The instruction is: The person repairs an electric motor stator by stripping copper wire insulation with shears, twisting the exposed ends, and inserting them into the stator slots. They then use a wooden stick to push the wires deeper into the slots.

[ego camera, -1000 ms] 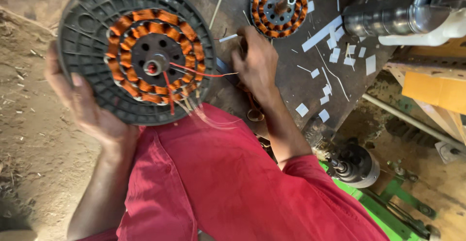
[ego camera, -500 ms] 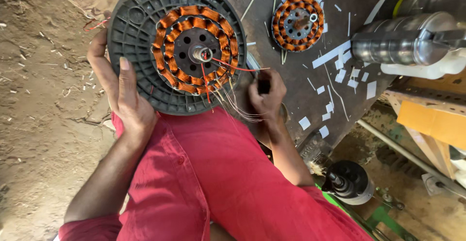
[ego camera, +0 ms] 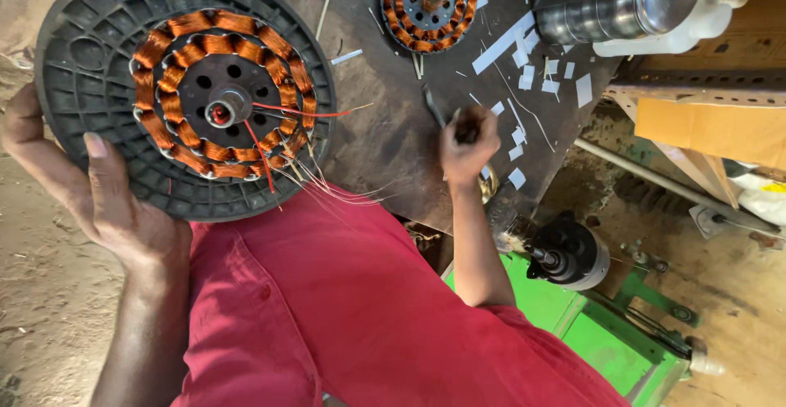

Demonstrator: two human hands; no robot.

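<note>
A second copper-wound stator (ego camera: 429,4) lies flat at the far edge of the dark workbench (ego camera: 385,128), with white paper strips (ego camera: 536,71) scattered to its right (some long, most short squares). A shiny metal cylinder (ego camera: 610,6) lies beyond them over a white plastic container (ego camera: 696,26). Below the bench stand a black motor (ego camera: 567,253) on a green frame (ego camera: 606,333) and an orange-brown cardboard sheet (ego camera: 712,128).

The fan stator (ego camera: 184,92) has a dark grey ribbed plastic disc ringed with copper-orange coils and red lead wires (ego camera: 282,120). At two o'clock, a second stator (ego camera: 428,2) shows matching orange windings. Red trousers (ego camera: 352,309); white paper strips (ego camera: 524,34); green machine frame (ego camera: 589,333).
</note>
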